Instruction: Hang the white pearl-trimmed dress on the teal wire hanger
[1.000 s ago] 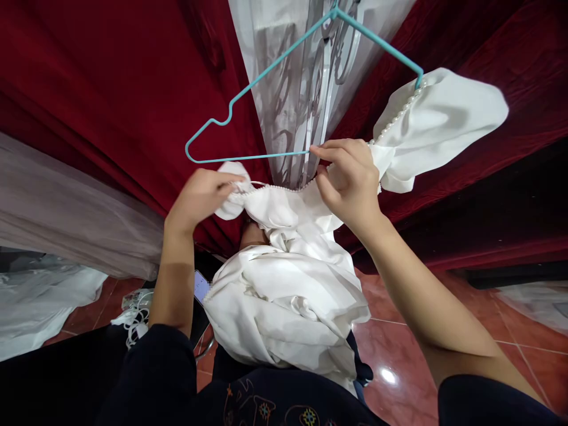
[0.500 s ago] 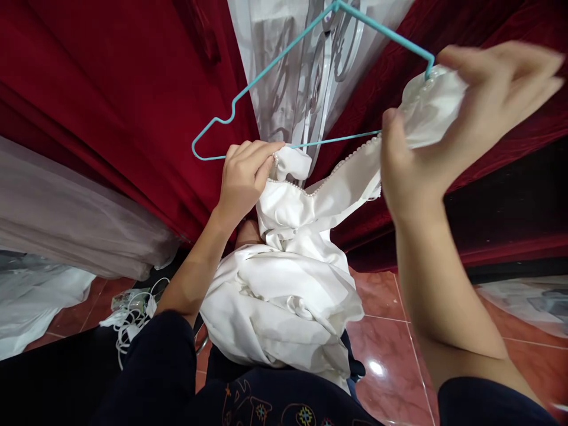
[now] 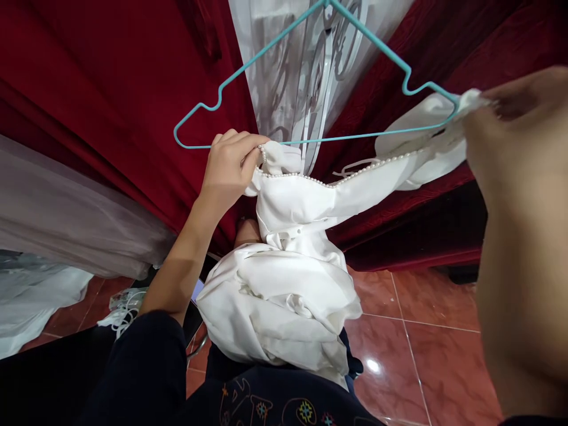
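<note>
A white dress (image 3: pixel 284 296) with a pearl-beaded neckline lies bunched over the lap, its top raised toward a light-blue hanger (image 3: pixel 355 138). My left hand (image 3: pixel 233 163) is closed on the dress near one beaded shoulder, beside the hanger's bottom bar, part of which passes behind the fingers. At the right, my right hand (image 3: pixel 519 118) pinches the other end of the beaded edge, stretched out past the hanger's right corner. The fabric there lies around that corner. Some of the right fingers are cut off by the frame edge.
Dark red curtains (image 3: pixel 133 71) hang on both sides of a white ornate panel (image 3: pixel 319 89). Pale sheer fabric (image 3: pixel 66 207) hangs at the left. White cables (image 3: pixel 126 313) lie at lower left, above red floor tiles (image 3: pixel 390 367).
My right hand has moved right, drawing the beaded edge out straighter. The hanger has shifted left and its right corner now shows. My left hand has moved slightly left and up.
</note>
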A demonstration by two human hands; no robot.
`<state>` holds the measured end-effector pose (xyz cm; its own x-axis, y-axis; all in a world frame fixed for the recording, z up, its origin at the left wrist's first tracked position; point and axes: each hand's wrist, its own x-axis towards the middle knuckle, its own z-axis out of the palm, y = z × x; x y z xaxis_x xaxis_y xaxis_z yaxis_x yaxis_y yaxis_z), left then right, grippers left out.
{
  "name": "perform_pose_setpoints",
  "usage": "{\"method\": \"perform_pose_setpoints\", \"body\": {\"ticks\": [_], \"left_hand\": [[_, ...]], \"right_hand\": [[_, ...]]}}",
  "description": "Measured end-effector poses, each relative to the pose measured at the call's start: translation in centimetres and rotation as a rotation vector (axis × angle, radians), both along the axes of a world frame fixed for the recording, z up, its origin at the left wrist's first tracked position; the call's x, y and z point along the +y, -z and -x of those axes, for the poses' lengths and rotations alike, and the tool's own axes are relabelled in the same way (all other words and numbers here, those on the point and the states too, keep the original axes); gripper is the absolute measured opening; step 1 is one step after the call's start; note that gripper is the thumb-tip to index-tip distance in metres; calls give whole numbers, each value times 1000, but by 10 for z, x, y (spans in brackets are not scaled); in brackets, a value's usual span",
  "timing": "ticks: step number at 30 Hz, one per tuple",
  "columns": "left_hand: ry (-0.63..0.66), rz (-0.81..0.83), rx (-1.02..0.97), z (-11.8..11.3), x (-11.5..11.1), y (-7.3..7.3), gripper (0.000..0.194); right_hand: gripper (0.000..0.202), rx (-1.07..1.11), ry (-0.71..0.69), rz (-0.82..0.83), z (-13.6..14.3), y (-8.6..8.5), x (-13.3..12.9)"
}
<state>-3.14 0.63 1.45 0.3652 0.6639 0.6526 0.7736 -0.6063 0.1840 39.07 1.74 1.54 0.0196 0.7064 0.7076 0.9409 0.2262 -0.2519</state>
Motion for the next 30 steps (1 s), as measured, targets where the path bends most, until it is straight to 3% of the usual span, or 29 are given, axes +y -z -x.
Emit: {"method": "perform_pose_setpoints", "body": {"ticks": [2,5,6,8,10,14,17,19,20,22,24,26,28,30], "left_hand": [[5,1,0,1,1,0,25],[14,23,-4,-3,2,1,26],[20,28,-13,-6,3,2,26],[43,33,-41,-12,4,4,26],[86,29,-84,-16,6,6,27],[153,-28,-144,-15,6,14,29],[140,-247,-214,-7,-1,31,29],[192,-430,-275,0,-10,49,24],[231,-445,-292,4,-14,58,24],[263,-257,-347,14,-20,74,27],[162,71,-536,28,-17,83,26],[-4,236,-842,48,-5,80,21],[-148,178,-1074,71,15,65,16],[-217,66,-1096,91,35,38,15]], "right_hand": [[14,27,41,53,12,5,-14],[12,-93,-302,17,44,8,-38],[13,-132,-424,-57,56,8,-44],[13,-134,-521,-248,79,7,-48],[15,-106,-525,-352,99,6,-43],[23,-48,-514,-247,123,14,-17],[19,30,-475,-221,129,25,-7],[20,63,-475,-239,131,29,-8],[19,71,-491,-260,131,30,-9],[17,71,-529,-317,131,30,-12],[16,66,-545,-352,130,28,-13],[15,62,-531,-348,129,25,-13],[15,60,-522,-350,128,22,-14],[14,51,-528,-362,128,21,-15]]}}
